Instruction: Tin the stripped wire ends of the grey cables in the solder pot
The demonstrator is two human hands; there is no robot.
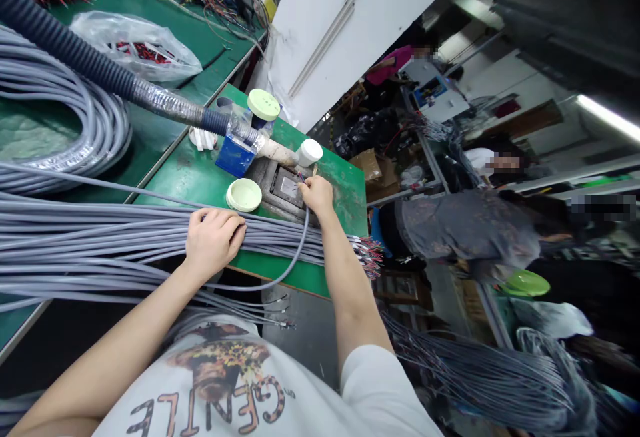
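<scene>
My right hand (318, 194) pinches the end of a grey cable (303, 240), with thin coloured wires showing at the fingertips. It is over a small square pot with a shiny silvery surface, which looks like a solder pot (289, 187). From that hand the cable loops down and back to the left. My left hand (214, 240) lies on a thick bundle of grey cables (125, 227), its fingers curled over them. The bundle's stripped ends (369, 254) show red and white wires past my right forearm. A shallow pale tub (244, 195) stands between my hands.
A black hose (165, 100) ends in a taped nozzle by the pot, beside a blue box (235, 155). Nearby are a round lidded container (263, 104) and a white cup (310, 152). Coiled cable (107, 117) lies left. A co-worker (465, 224) stands to the right.
</scene>
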